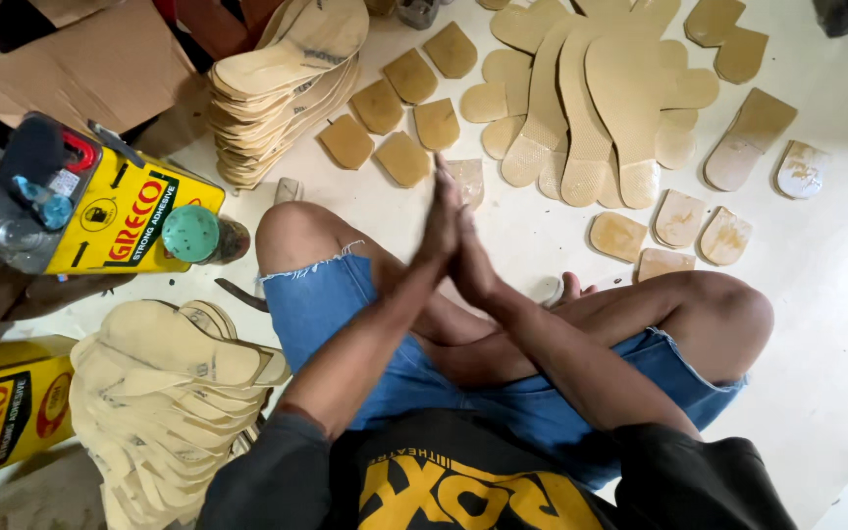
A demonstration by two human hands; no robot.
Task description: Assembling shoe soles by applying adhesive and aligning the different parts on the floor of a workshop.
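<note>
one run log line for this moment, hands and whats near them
left hand: pressed to right hand, holds nothing | nearest: heel piece | left: sole stack, yellow can

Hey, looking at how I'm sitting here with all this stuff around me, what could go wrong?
1. The yellow adhesive can lies on its side beside your knee; if its green cap loosens, glue may leak onto the floor.
2. The tall sole stack leans and might topple.
3. Glue-coated heel pieces lie near your leg and could stick to it.

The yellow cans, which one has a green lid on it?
The yellow can lying on its side by the person's knee, top left, has the round green lid. The other yellow can, lower left, shows none.
</note>
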